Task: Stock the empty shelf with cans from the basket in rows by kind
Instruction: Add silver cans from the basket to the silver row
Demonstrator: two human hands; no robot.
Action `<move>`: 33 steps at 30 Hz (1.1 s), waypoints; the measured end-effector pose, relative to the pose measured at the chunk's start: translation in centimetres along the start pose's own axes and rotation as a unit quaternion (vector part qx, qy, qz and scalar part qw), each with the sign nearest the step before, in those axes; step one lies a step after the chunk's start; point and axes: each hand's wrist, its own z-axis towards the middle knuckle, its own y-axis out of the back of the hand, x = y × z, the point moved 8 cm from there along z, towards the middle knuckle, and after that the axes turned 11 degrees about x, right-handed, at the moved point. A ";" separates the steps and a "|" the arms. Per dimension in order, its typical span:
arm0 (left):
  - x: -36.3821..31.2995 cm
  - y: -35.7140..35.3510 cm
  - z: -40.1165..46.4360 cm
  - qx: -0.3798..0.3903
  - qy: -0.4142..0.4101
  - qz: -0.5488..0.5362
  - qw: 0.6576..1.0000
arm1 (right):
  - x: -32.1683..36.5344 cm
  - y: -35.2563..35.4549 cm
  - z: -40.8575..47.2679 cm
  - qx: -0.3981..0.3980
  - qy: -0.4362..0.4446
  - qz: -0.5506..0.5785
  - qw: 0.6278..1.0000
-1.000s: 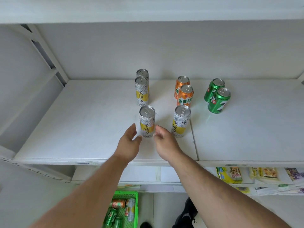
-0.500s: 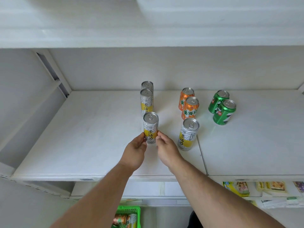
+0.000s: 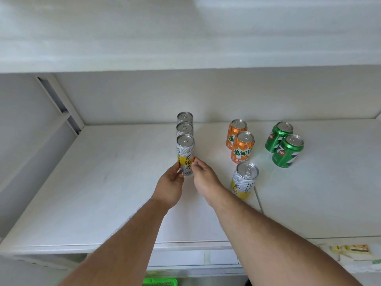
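Standing upright, the silver-yellow can (image 3: 186,155) is pinched between left hand (image 3: 171,182) and right hand (image 3: 203,175).

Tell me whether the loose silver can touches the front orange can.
Apart. The head view shows bare shelf between the silver can and the orange can.

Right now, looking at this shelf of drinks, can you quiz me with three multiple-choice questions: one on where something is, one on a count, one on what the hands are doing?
1. Where does the stray silver-and-yellow can stand?
A. in front of the orange cans
B. behind the green cans
C. in the basket

2. How many green cans are on the shelf?
A. one
B. two
C. four

3. What are the hands doing?
A. hanging idle
B. lifting an orange can
C. pinching the front can of the silver row

Answers:
1 A: it stands nearer than the orange cans.
2 B: two stand together.
3 C: left hand and right hand grip its sides.
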 end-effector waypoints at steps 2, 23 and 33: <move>-0.1 0.0 0.1 0.001 0.002 0.004 1.000 | 0.3 0.1 0.0 -0.002 0.001 0.003 1.000; 0.2 -3.6 -5.2 0.008 0.032 -0.030 0.999 | -0.2 1.2 -9.8 0.027 0.006 0.034 0.999; -1.7 -11.4 -5.9 0.071 0.009 0.008 0.997 | -4.8 12.9 -18.6 -0.205 -0.019 0.062 0.977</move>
